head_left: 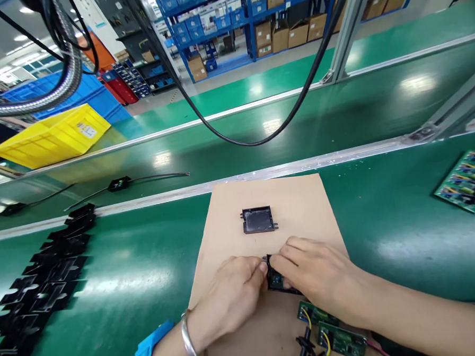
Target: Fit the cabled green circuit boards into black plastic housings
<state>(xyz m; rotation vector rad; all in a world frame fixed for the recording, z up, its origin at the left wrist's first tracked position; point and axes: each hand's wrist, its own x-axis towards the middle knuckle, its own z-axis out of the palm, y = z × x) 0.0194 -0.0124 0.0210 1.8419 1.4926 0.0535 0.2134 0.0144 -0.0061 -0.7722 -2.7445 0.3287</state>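
A small black plastic case (pixel 275 281) with a circuit board inside lies on a brown cardboard sheet (pixel 224 237). My left hand (pixel 235 289) pinches its left edge between thumb and forefinger. From the right, my right hand (pixel 317 269) grips the same case with bent fingers, hiding much of it and the board. Just beyond sits an open black case (pixel 258 220), untouched, its shallow inside facing up. Below my right wrist lie green circuit boards (pixel 341 340) with yellow wires and black connectors (pixel 305 347).
Several black plastic cases (pixel 44 284) lie in overlapping rows at left. Circuit boards (pixel 466 182) are grouped at far right. A metal rail (pixel 162 198) crosses beyond the cardboard; behind it rests a wired black unit (pixel 119 183). A black cable (pixel 251 144) hangs overhead, and a yellow bin (pixel 56 139) stands back left.
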